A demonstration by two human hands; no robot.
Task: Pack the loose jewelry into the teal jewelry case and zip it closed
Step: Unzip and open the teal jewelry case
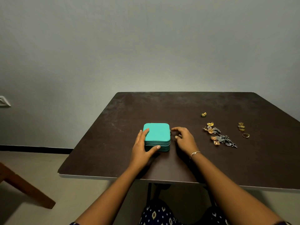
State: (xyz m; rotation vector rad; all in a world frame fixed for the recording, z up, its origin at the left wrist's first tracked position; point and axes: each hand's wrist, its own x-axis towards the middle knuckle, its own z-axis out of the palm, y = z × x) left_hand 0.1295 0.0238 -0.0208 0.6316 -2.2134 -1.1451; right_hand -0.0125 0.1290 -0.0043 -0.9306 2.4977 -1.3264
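Teal and zipped all round, the jewelry case [157, 133] lies flat, lid up, on the dark table [103, 153] straight in front of me. My left hand [142, 146] steadies it: straight fingers against its left edge, thumb pressed on the near wall. It is almost square, its slightly longer side running away from me; the zip seam circles the walls. The zipper pull [170, 132] sits on the right wall toward the far corner. My right hand [185, 138] hangs beside it, fingers loosely bent and apart, holding nothing, forefinger nearly at the pull.

I judge this the opening step: next I must pinch the pull and run it round while my left hand braces the case.

Further right, well apart, wait the earring heap [219, 135], the rings [241, 127] and, farthest, a small stud [203, 114].
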